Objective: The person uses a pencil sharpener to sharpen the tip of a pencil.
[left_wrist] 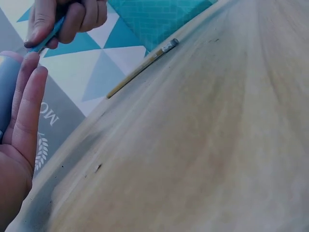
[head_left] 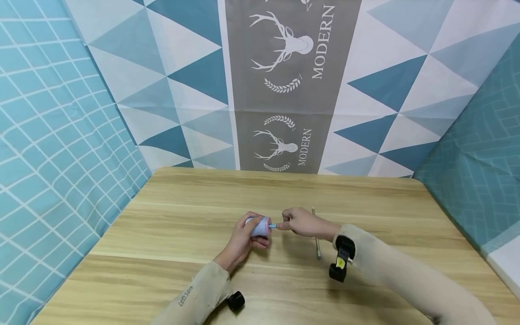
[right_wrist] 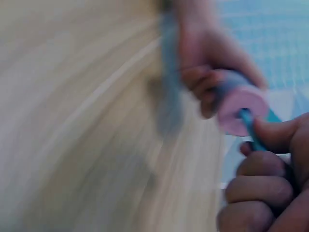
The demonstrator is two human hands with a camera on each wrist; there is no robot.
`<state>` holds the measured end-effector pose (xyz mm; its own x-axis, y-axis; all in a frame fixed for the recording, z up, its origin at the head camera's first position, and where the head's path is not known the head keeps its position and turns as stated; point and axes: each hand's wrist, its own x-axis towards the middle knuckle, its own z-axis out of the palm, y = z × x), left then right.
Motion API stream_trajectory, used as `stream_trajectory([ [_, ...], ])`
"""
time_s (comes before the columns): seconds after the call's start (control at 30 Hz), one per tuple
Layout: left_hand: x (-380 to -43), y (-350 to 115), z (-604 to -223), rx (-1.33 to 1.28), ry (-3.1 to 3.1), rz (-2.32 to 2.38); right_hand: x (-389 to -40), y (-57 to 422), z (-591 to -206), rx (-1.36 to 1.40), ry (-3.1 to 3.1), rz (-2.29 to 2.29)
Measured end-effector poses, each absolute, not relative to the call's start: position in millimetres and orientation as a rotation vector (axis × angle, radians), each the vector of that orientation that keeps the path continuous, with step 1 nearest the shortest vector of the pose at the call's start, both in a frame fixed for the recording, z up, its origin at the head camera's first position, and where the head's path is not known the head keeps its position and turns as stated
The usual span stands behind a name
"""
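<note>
A pale blue cylindrical pencil sharpener [head_left: 260, 229] lies on its side in my left hand [head_left: 240, 240], gripped between thumb and fingers. Its pink end [right_wrist: 231, 122] faces my right hand [head_left: 304, 223] and has a round hole. Into that hole runs a blue pencil [right_wrist: 249, 126], its tip hidden inside. My right thumb and curled forefinger pinch the pencil close to the pink end. Both hands are over the middle of the wooden table. In the left wrist view, straight left fingers [left_wrist: 28, 113] extend beside the sharpener.
A second, wood-coloured pencil [head_left: 317, 246] with an eraser end lies on the table [head_left: 195, 189], partly under the right wrist. Patterned cloth [head_left: 195, 81] hangs behind the table's far edge, with teal sheets at both sides. Black wrist cameras [head_left: 338, 270] sit on the sleeves.
</note>
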<state>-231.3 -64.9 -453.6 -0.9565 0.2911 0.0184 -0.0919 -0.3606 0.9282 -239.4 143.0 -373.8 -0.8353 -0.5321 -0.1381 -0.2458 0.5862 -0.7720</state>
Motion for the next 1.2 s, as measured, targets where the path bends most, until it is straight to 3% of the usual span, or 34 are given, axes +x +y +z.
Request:
stream_trajectory([
  [0.17, -232, -67, -453, 0.272, 1.614, 2.403, -258, 147, -367, -0.213, 1.913, -1.235],
  [0.3, -233, -67, -452, 0.304, 1.619, 2.386, -265, 151, -368, -0.193, 1.817, -1.203],
  [0.43, -234, -66, -452, 0.323, 1.62, 2.369, -259, 157, -362, -0.346, 2.005, -1.147],
  [0.7, -234, -62, -455, 0.232, 1.6, 2.382, -239, 172, -346, -1.145, 2.688, -0.64],
  [1.03, -232, -65, -451, 0.189, 1.561, 2.36, -247, 176, -388, -2.359, 3.114, 0.349],
  [1.2, -233, -65, -451, 0.23, 1.547, 2.321, -252, 170, -396, -2.656, 3.114, 0.5],
])
